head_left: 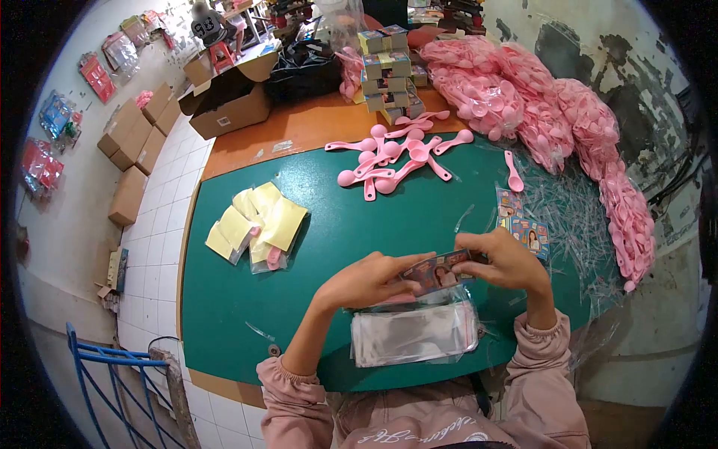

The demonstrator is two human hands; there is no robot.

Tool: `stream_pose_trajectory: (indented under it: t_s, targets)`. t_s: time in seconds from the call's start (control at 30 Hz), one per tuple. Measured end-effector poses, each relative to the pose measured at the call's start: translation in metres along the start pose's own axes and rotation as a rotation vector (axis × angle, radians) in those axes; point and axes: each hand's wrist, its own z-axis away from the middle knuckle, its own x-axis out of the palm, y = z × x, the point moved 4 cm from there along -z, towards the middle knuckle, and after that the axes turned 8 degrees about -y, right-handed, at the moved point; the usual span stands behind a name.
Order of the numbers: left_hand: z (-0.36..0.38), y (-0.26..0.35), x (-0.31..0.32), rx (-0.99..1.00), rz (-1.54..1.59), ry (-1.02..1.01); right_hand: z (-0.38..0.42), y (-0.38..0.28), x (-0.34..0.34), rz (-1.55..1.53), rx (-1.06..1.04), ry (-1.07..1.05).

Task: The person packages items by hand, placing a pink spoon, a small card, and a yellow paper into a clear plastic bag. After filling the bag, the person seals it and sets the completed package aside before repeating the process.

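Card (437, 271) lengthwise between left hand (374, 280), right hand (508, 262).

Only cursive white lettering on the pink sweatshirt (419, 430) shows, too distorted to read.

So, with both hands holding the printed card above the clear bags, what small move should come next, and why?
Probably lower the printed card toward the stack of clear bags. Both the left hand and right hand pinch it by its ends, right over that stack, and no bag is lifted or opened yet, so one hand must probably let go first.
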Motion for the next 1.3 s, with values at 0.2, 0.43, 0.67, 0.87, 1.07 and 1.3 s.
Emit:
stream_pose_trajectory:
  t_s: [0.2, 0.43, 0.67, 0.87, 1.07, 1.3]
  targets:
    - [-0.006, -0.010, 0.011, -0.055, -0.071, 0.018, -0.010, -0.012, 0.019, -0.035, -0.073, 0.000]
    - [0.001, -0.010, 0.009, -0.173, -0.079, 0.221, -0.019, 0.005, 0.035, -0.057, -0.206, 0.104]
    - [0.022, -0.064, -0.003, 0.055, 0.394, 0.303, -0.018, 0.037, 0.022, -0.544, 0.166, 0.265]
    - [0.026, -0.062, -0.011, -0.076, 0.718, 0.382, -0.017, 0.038, 0.019, -0.716, 0.209, 0.056]
    - [0.021, -0.056, -0.003, -0.048, 0.802, 0.341, -0.024, 0.041, 0.027, -0.756, 0.100, 0.214]
    - [0.017, -0.060, 0.002, 0.015, 0.861, 0.380, -0.023, 0.037, 0.022, -0.707, 0.160, 0.252]
